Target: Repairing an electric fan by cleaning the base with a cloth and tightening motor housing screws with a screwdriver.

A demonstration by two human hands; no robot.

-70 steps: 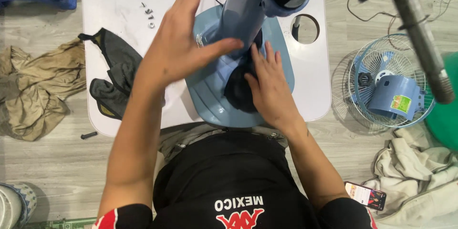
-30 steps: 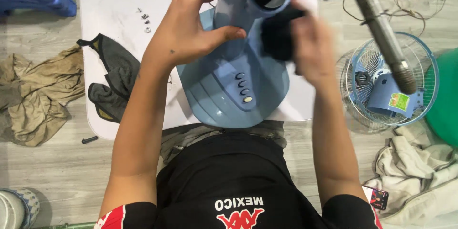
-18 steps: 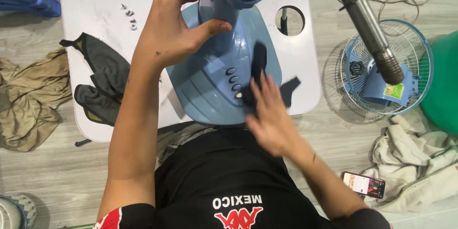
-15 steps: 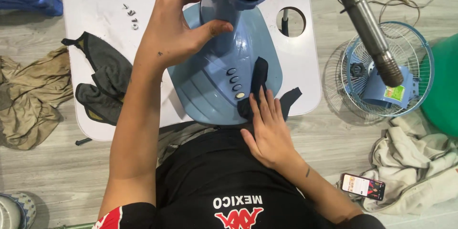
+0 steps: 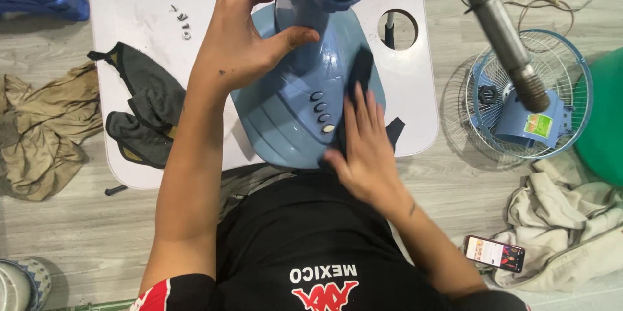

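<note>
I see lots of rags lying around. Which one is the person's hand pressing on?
The dark cloth under the right hand, pressed against the blue fan base. The grey rag lies untouched on the white table, and the tan and cream ones lie on the floor.

A pale blue fan base stands on the white table, a dark cloth draped across it.

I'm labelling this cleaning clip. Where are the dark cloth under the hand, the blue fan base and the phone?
dark cloth point(image 5: 361, 71), head view, upper end above the fingertips
blue fan base point(image 5: 285, 126), head view, sloped top left of the buttons
phone point(image 5: 494, 254), head view, middle of its lit screen
</note>
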